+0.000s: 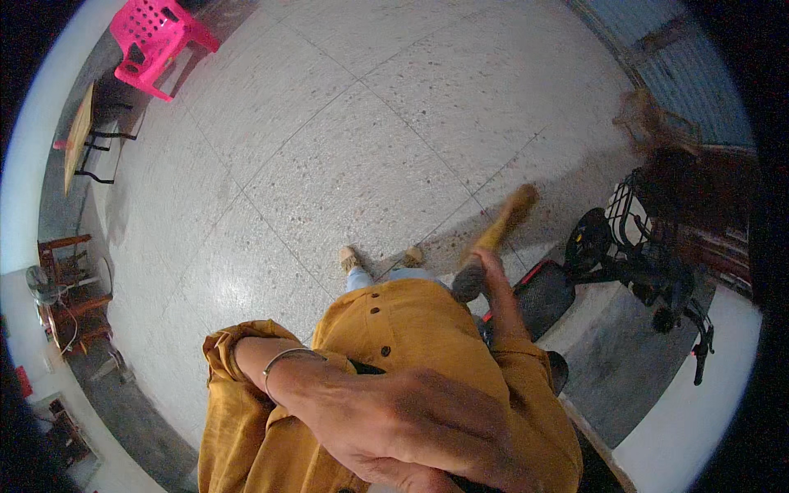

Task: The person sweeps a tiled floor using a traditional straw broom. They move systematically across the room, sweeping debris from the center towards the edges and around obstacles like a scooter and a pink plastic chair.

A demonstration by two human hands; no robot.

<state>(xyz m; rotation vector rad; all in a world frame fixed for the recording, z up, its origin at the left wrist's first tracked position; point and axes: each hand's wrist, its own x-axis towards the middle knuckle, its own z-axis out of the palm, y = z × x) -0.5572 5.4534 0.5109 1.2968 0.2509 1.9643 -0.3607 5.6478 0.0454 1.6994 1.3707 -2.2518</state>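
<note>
- At 3 o'clock in the head view, near centre: right hand [491, 263], fingers clamped around a blurred, yellow-brown elongated object [505, 220], its far end directed toward 2 o'clock.
- At 6 o'clock: left hand [403, 423] before the mustard shirt [427, 316]; finger spacing cannot be told.
- At 3 o'clock, farther out: black two-wheeler [649, 283].
- At 10 o'clock: pink chair [149, 41] on speckled floor [304, 156].

The lower edge is cutting into the left hand [399, 423]; the yellow-brown object [503, 222] in the right hand [491, 264] is looking blurred, its kind seemingly unclear.
</note>
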